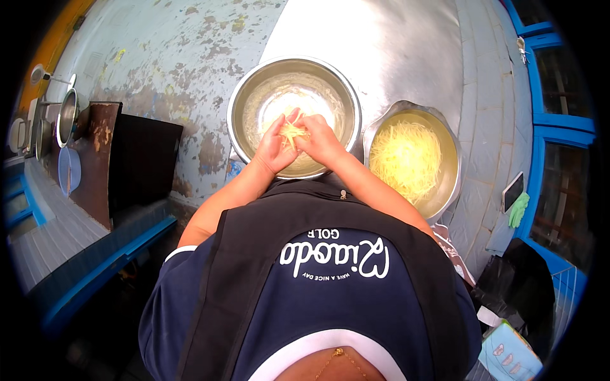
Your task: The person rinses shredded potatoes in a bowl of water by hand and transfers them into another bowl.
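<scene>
My left hand (276, 147) cups a small clump of pale yellow vegetable shreds (289, 132), probably potato. From the other side, my right hand (321, 139) closes on the same shreds with bent fingers. Both hands are over the near half of a round stainless steel basin (355, 100). Whitish residue coats the inside of this basin, and its bright floor is partly hidden by my hands. To the right, a second metal basin (450, 190) holds a large heap of similar yellow shreds (405, 159).
A shiny metal sheet (410, 57) lies beyond the basins. At the left are a brown board (97, 157), a blue plastic basket (69, 169) and a metal pan (67, 116). A phone-like device (513, 191) and green gloves (519, 209) lie by the blue-framed window (562, 124).
</scene>
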Demonstrator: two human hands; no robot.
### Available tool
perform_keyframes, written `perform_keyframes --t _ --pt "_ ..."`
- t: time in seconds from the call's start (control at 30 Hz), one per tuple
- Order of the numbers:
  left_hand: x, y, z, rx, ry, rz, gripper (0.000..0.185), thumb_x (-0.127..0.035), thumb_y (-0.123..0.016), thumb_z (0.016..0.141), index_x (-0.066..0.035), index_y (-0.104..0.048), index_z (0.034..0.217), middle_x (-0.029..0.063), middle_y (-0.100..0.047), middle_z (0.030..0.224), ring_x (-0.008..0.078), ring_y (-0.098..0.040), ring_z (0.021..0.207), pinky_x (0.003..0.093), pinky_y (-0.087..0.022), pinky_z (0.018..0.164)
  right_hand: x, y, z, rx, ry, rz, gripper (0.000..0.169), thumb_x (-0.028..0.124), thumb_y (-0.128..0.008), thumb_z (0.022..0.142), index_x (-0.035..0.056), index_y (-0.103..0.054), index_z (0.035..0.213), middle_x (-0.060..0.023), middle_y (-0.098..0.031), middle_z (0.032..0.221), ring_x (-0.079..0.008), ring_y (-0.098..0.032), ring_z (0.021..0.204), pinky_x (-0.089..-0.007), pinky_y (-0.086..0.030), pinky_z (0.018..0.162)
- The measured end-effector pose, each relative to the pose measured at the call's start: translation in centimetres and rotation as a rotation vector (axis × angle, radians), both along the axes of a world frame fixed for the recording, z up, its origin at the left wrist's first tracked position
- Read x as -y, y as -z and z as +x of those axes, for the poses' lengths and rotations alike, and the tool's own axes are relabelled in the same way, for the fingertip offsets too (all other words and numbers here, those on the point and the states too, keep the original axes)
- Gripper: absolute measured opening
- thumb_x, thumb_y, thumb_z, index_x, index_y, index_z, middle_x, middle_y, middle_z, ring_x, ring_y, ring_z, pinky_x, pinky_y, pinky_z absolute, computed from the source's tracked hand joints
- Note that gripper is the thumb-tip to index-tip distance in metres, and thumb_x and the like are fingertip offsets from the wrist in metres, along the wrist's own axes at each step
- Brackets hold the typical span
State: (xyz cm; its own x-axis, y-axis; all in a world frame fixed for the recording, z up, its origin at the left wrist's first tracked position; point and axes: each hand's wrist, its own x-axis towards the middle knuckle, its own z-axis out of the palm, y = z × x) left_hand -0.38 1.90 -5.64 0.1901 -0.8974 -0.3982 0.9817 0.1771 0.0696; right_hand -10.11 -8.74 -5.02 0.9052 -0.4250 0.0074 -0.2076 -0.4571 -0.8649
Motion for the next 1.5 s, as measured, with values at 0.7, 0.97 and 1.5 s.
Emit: perform_keyframes --t 0.7,0.97,1.5 --pt "-0.2 1.8 0.9 0.012 -0.137 0.121 0.039 -0.021 -0.041 0.089 -0.008 -0.045 0.125 0.0126 -0.048 0.125 0.0330 -0.047 0.112 0.0474 -0.038 0.094 5.0 -4.5 -6.2 0.193 0.482 1.230 0.021 -0.001 -0.061 0.079 0.0027 -0.052 0.097 -0.0028 -0.056 0.082 -0.0101 -0.054 0.066 -0.0226 -0.047 0.064" --pt "0.3 2.0 1.1 -0.021 -0.150 0.053 0.042 -0.021 -0.040 0.089 -0.010 -0.042 0.129 0.0102 -0.044 0.130 0.0318 -0.044 0.114 0.0454 -0.035 0.095 10.3 -4.4 -22.9 -0.157 0.712 0.353 0.028 0.001 -0.061 0.076 0.0001 -0.055 0.103 -0.0096 -0.059 0.090 -0.0166 -0.059 0.080 -0.0271 -0.048 0.071" --pt "1.1 0.8 -0.4 0.207 0.068 0.055 0.048 -0.020 -0.034 0.092 -0.011 -0.026 0.139 0.0140 -0.038 0.134 0.0300 -0.041 0.120 0.0430 -0.032 0.102 0.1 -1.4 -2.0 -0.010 -0.075 -0.046 0.064 0.020 -0.074 0.067 0.0194 -0.045 0.124 -0.0202 -0.031 0.131 -0.0421 -0.032 0.118 -0.0447 -0.032 0.099"
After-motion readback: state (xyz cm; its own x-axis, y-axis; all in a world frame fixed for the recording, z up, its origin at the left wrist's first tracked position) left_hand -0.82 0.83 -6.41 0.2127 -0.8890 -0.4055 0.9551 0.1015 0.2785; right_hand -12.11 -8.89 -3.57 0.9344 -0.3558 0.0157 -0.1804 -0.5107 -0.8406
